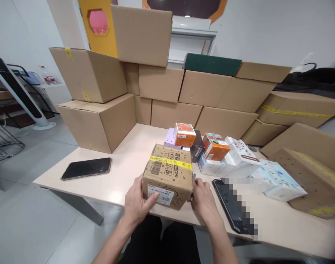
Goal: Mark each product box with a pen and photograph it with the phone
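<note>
A small brown cardboard box [173, 172] with printed lettering, a band of yellow tape across its top and a white label [160, 194] on its front stands near the table's front edge. My left hand [137, 200] steadies its left front corner, thumb across the label and fingers along the side. At the right side of the box is my right hand [203, 198], fingers curled. A small dark, shiny piece shows at those fingers, beside the box; most of it is hidden, so its kind is unclear.
A phone [87, 168] lies on the left, and a dark handheld device [230, 205] on the right. Behind stand orange boxes [217, 148], a purple box [170, 137] and white tissue packs [240, 156]. Large cartons [161, 84] wall in the back; others [316, 176] stand right.
</note>
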